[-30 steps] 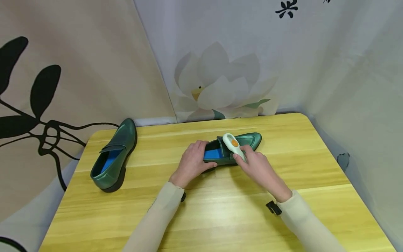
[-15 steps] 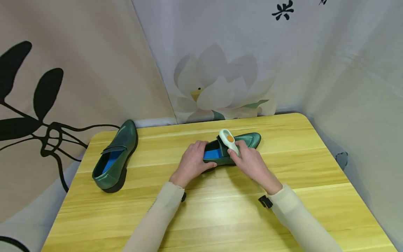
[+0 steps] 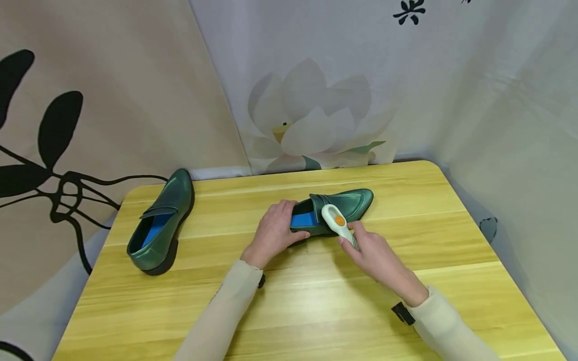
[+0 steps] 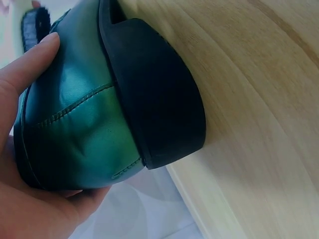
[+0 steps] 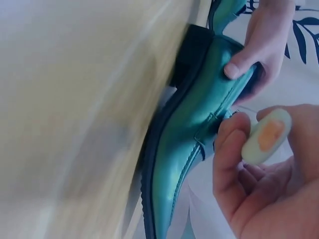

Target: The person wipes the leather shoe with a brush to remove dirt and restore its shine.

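Hands grip loafer, brush; black character-like backdrop mark unreadable.

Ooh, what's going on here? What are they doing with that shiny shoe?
A person's left grip holds the back of a shiny green leather-look loafer with a blue insole. Their right grip holds a small white tool with an orange oval, which looks like a dark-bristled brush. It's right by the loafer's side, so perhaps they're brushing it, but I can't tell if it's touching. A matching green loafer stands untouched at the left of the yellowish wooden table.
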`<state>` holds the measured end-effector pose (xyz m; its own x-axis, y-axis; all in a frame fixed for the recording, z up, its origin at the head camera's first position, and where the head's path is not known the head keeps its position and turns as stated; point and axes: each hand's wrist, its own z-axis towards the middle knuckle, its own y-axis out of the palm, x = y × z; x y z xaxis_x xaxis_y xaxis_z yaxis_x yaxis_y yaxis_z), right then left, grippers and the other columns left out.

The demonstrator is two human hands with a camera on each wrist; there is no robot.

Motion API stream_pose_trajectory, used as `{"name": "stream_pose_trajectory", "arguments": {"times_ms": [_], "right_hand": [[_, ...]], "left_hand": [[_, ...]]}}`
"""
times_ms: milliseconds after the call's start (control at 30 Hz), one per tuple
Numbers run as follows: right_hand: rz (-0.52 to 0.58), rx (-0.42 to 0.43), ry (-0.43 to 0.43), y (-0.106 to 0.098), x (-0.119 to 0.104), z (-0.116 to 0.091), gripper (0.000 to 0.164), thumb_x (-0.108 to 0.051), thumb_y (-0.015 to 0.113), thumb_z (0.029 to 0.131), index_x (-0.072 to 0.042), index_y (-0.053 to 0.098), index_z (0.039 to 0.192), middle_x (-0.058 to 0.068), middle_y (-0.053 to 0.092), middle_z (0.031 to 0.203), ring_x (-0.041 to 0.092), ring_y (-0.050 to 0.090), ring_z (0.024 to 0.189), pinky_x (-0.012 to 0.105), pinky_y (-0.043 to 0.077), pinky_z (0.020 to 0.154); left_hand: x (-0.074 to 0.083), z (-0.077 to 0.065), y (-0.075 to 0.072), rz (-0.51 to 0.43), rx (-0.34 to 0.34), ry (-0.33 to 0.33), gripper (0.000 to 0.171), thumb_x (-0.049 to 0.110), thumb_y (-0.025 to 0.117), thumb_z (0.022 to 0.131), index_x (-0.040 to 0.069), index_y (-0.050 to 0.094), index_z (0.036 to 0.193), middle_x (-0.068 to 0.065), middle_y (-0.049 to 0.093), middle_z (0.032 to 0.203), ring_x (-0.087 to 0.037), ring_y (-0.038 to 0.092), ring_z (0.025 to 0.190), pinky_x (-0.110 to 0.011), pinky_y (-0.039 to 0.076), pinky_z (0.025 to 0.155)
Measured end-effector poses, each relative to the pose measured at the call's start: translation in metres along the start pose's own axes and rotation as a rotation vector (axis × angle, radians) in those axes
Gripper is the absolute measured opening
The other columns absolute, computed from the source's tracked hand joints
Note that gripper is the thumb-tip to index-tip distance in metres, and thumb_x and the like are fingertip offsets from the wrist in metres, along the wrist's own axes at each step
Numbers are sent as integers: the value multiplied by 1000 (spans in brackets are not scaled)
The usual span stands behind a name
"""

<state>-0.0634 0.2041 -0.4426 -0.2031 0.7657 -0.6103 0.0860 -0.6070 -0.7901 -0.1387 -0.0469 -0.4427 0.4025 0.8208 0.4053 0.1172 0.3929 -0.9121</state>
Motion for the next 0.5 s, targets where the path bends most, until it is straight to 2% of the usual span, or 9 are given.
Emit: {"name": "stream_pose_trajectory", "arguments": {"times_ms": [200,333,400,500], "right_hand": [[30,52,4,0,0,33,49,-33,57,108,7,51,135,4,61,77,15,51,55,32,44,50],[33,55,38,-2,1,54,50,-35,55,108,5,52,138,5,58,75,18,51,56,35,43,54],[32,48,56,-4,3,56,50,-36,54,109,4,52,139,5,57,75,18,50,57,35,43,55],[35,32,71,-8,6,47,51,-36,54,109,4,52,139,4,56,73,17,48,55,34,42,53]], "left_hand": [[-2,1,2,-3,0,-3,86,49,86,83,0,52,145,-16,58,140,-34,55,126,-49,48,107],[-3,1,1,-4,4,-10,86,48,86,83,1,51,146,-16,58,140,-34,55,124,-49,48,106],[-3,1,1,-4,-1,-7,86,48,86,83,1,51,146,-16,58,141,-34,55,125,-49,48,106],[-2,0,-2,3,-6,-3,86,49,86,84,1,51,146,-16,58,141,-34,55,126,-49,48,107]]}}
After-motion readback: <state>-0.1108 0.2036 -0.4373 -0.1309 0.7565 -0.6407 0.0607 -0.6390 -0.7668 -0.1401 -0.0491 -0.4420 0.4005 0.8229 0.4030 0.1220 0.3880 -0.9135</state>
